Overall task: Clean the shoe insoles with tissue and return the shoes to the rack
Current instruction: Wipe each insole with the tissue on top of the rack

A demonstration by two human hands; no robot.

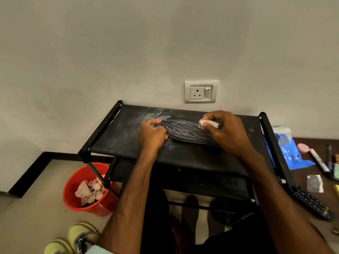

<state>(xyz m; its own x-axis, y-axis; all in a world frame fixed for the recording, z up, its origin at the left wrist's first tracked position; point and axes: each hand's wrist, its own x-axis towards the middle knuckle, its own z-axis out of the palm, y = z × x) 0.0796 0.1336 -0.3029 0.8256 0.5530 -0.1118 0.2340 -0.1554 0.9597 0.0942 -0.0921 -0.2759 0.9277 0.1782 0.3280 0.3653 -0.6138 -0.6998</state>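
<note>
Left hand (153,133) pinches the insole (187,132) end; right hand (226,132) pinches tissue (206,123) on it.

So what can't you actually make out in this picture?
Head view only:
- Right end of the insole: covered by the right hand pinching the tissue.
- Yellow shoes: cut off by the bottom edge.
- Dark shapes under the rack: too shadowed to identify.
- Marker lettering: too small.

The rack shelf (128,142) is seen as matt black cloth smeared with pale dust, and the insole (185,132) on it is faced with dark textured fabric patterned in pale lines. Crumpled white paper is shown by the tissue (208,123) at one o'clock, glossy red plastic by the bucket (72,182) at seven o'clock.
</note>
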